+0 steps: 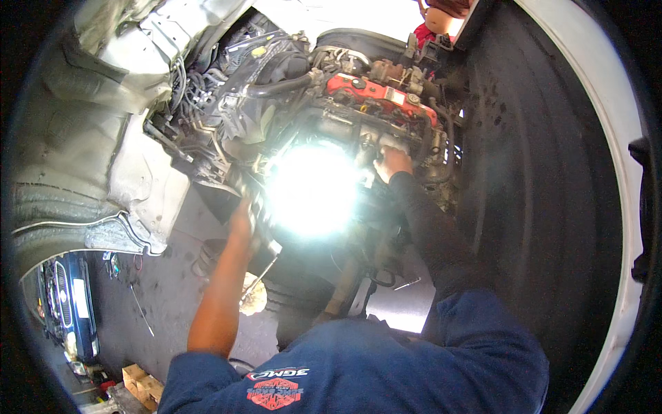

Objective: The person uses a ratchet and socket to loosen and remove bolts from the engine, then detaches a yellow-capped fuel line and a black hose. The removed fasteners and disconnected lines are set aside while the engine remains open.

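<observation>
An engine with a red cover [379,91] lies in front of me, with dark hoses and metal parts around it. My right hand [394,162] reaches to its near side, fingers curled against the parts; what they hold is hidden. On the left, my left hand [241,215] is smeared by motion beside a very bright white light [314,190]. Glare hides whatever lies behind that light. Just below the left hand, a slim metal bar with a pale end [262,276] slants downward; whether the hand holds it cannot be told.
A pale vehicle body panel [89,152] curves along the left. Dark sheeting [531,152] hangs at the right. Another car [72,303] stands at lower left, near a wooden block [143,386]. A thin rod [143,310] lies on the grey floor. Someone's arm [438,19] shows at the top.
</observation>
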The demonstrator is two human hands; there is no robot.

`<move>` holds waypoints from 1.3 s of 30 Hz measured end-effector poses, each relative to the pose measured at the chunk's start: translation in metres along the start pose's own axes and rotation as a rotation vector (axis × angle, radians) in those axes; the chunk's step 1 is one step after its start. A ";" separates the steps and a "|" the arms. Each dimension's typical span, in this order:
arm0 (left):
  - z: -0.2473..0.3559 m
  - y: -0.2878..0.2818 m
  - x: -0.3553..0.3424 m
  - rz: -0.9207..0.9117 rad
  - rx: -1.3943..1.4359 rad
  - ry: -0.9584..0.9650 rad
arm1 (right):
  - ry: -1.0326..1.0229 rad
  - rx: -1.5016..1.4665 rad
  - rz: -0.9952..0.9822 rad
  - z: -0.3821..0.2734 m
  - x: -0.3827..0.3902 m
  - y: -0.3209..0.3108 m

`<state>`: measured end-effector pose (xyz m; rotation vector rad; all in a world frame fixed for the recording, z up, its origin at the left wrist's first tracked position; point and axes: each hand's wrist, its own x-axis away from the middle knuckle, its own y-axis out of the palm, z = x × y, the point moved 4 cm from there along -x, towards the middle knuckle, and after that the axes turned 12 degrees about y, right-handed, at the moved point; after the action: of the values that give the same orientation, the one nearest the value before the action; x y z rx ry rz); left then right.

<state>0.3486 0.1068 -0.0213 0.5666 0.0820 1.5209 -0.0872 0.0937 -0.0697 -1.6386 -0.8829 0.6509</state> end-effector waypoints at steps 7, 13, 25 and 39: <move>-0.036 -0.183 0.147 0.418 0.019 -0.212 | 0.238 -1.107 -0.383 0.020 -0.010 0.034; -0.058 -0.180 0.159 0.369 0.119 -0.251 | 0.275 -1.156 -0.392 0.000 -0.029 0.072; -0.053 -0.165 0.164 0.300 0.092 -0.291 | 0.459 -0.556 -0.182 0.012 -0.060 0.106; -0.067 -0.199 0.196 0.410 0.100 -0.301 | 0.140 -0.280 0.025 0.000 -0.044 0.025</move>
<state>0.5187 0.3235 -0.1015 0.9292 -0.2029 1.8141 -0.1073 0.0545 -0.0955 -1.9230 -0.8820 0.4361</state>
